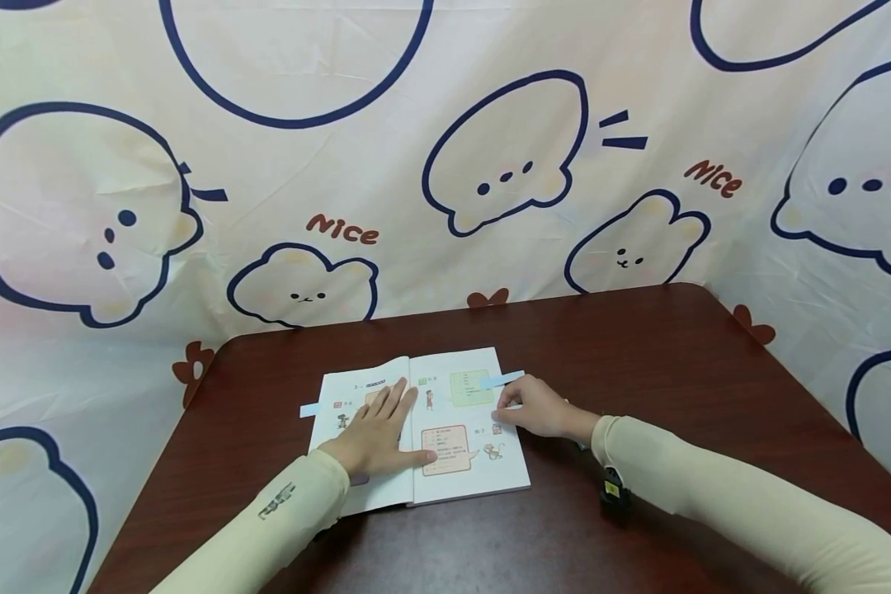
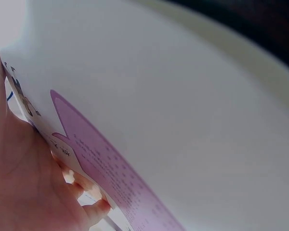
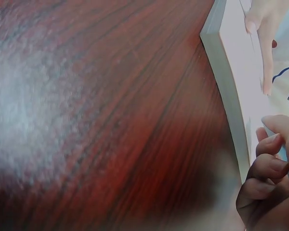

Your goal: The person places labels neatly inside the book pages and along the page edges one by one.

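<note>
An open book (image 1: 460, 487) with printed boxes and small cartoon figures lies on the table. My left hand (image 1: 374, 437) rests on it with fingers spread across the left page and spine, thumb reaching onto the right page. At the right page's edge, my right hand (image 1: 538, 408) has its fingers curled. A light blue paper strip (image 1: 502, 379) crosses that edge just above the hand. In the right wrist view, light blue (image 3: 282, 153) shows between thumb and fingers. Another light blue strip (image 1: 309, 410) sticks out from the left page. The left wrist view shows a purple printed box (image 2: 101, 159) close up.
The dark brown wooden table (image 1: 267, 388) extends around the book. A pale cloth (image 1: 401, 173) with blue cartoon outlines hangs behind and along both sides. A small black device (image 1: 614, 488) sits below the right wrist.
</note>
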Available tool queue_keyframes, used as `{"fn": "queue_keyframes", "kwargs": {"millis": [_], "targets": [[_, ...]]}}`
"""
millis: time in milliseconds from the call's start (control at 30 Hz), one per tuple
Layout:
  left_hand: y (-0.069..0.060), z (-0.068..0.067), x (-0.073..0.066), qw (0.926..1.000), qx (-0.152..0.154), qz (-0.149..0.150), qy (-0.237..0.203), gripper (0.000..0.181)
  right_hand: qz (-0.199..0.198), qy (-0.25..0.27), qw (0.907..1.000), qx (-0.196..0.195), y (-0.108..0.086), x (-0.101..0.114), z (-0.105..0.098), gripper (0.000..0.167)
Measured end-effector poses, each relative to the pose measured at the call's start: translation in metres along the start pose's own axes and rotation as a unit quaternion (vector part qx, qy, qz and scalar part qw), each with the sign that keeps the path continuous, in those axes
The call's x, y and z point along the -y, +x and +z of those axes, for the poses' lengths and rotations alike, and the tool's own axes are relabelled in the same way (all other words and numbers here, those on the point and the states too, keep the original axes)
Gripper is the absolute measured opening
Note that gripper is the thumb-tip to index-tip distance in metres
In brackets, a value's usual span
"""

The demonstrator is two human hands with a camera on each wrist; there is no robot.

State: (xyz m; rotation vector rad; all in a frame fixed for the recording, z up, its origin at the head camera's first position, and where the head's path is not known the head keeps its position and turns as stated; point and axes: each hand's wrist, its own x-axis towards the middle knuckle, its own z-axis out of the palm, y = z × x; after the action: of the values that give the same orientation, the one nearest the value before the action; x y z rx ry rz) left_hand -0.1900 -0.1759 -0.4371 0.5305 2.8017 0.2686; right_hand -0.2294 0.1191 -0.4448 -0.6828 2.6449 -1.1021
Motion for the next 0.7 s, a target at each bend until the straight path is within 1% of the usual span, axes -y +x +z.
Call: {"fn": "queue_keyframes", "kwargs": {"millis": [167,400,533,700], "targets": [[-0.0003,-0.0006,-0.0003,1.0000,-0.001,0.002,0.002,0.112,0.008,-0.010,0.9999,-0.001,0.0015,0.0002,0.0033,0.011],[-0.0013,-0.0015,-0.0012,1.0000,-0.002,0.002,0.000,0.111,0.010,-0.009,0.9999,0.000,0.0009,0.0027,0.0065,0.013],[-0.0013,-0.0016,-0.0012,1.0000,0.000,0.000,0.000,0.112,0.011,-0.014,0.9998,-0.006,0.0002,0.0035,0.0082,0.013],[-0.0009,-0.0014,-0.0012,1.0000,0.002,-0.001,0.000,0.111,0.027,-0.017,0.9994,-0.015,-0.0007,0.0051,0.0106,0.014]]}}
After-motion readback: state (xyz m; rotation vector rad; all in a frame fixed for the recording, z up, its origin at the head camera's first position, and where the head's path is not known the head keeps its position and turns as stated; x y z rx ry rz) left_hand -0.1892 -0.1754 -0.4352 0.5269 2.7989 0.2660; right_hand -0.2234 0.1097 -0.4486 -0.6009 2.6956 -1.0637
